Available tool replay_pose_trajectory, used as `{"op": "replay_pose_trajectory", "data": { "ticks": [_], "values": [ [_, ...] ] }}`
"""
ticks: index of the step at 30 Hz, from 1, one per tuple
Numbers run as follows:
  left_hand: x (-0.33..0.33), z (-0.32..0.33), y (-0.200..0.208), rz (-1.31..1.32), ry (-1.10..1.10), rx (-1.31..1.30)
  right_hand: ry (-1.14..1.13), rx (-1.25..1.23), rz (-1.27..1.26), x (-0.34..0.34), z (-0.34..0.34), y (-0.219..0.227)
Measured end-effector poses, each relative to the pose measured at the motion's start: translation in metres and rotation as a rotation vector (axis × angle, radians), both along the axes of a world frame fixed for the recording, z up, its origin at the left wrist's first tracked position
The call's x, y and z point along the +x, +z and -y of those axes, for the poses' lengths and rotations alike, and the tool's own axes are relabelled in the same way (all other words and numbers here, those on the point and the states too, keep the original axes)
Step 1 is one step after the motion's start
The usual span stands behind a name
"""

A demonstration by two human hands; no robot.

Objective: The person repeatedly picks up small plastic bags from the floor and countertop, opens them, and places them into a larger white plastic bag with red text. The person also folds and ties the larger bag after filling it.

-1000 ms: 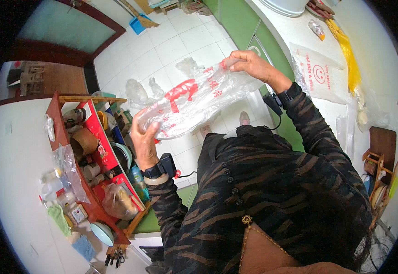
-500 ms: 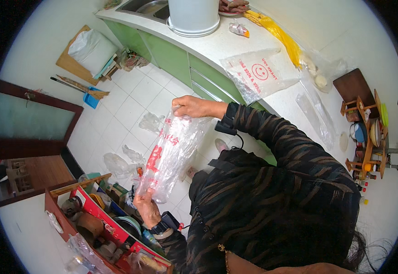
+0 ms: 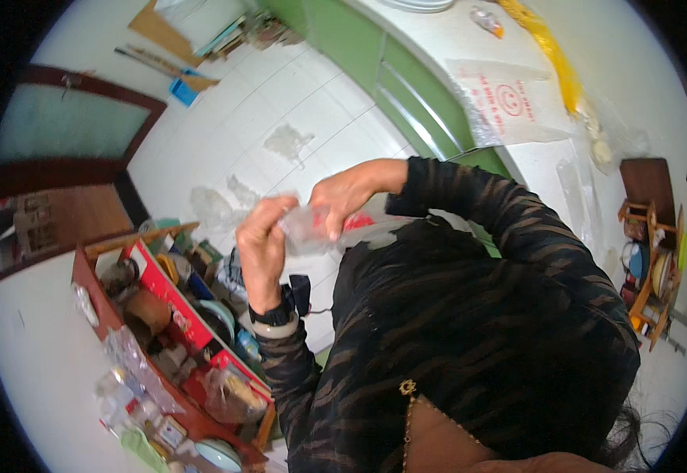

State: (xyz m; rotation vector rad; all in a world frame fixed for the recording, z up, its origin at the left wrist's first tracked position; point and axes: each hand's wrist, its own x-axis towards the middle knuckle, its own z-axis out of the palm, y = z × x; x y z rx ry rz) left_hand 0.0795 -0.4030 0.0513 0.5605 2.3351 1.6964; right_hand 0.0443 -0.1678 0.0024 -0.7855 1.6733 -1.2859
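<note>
A clear plastic bag (image 3: pixel 304 233) with red print is bunched up between my two hands in front of my body. My right hand (image 3: pixel 357 191) grips it with the thumb pressed down on the film, and the bag's loose part trails right toward my sleeve. At the bag's left end, my left hand (image 3: pixel 263 246) has its fingers curled in and closed on the film; motion blurs the fingertips. Beyond my hands, crumpled clear plastic bags (image 3: pixel 288 144) lie on the white tiled floor.
At the left stands a red-sided shelf (image 3: pixel 178 296) packed with pots and bowls. A white counter (image 3: pixel 536 162) over green cabinets (image 3: pixel 343 43) runs along the right, bearing a flat printed plastic bag (image 3: pixel 509 98) and a yellow bag (image 3: pixel 548 47). A wooden rack (image 3: pixel 659 276) stands farther right.
The bag was stretched out long between my hands; now it is gathered up small. My hands have come close together, the left one rising and the right one lowering. The view has shifted.
</note>
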Motion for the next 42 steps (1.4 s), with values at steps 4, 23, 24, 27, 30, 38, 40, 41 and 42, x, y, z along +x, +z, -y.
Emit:
{"op": "replay_pose_trajectory", "data": {
  "ticks": [4, 23, 24, 27, 30, 38, 40, 41, 42],
  "values": [
    [-0.009, 0.015, 0.004, 0.293, 0.148, 0.335, -0.223, 0.083, 0.181, -0.012, -0.005, -0.001],
    [-0.062, 0.130, -0.044, 0.255, 0.760, 0.135, -0.485, 0.367, -0.016, -0.017, -0.089, -0.073],
    [-0.062, 0.132, -0.044, 0.191, 0.773, 0.177, -0.501, 0.455, 0.060, -0.024, -0.109, -0.072],
    [-0.065, 0.134, -0.041, 0.119, 0.875, 0.065, -0.706, 0.251, 0.018, -0.047, -0.176, -0.070],
    [-0.064, 0.122, -0.042, 0.139, 1.024, 0.108, -1.022, 0.345, -0.336, -0.080, -0.265, -0.072],
    [-0.042, 0.039, -0.063, 0.106, 1.195, -0.057, -1.925, 1.117, -0.669, -0.149, -0.490, -0.095],
    [-0.042, 0.019, -0.069, 0.099, 1.123, -0.052, -1.854, 1.268, -0.754, -0.156, -0.517, -0.112],
    [-0.035, 0.014, -0.066, 0.150, 1.181, -0.105, -1.770, 1.312, -0.845, -0.158, -0.527, -0.124],
    [-0.026, 0.007, -0.067, 0.091, 1.124, 0.029, -1.724, 1.243, -0.806, -0.162, -0.541, -0.129]
  ]
}}
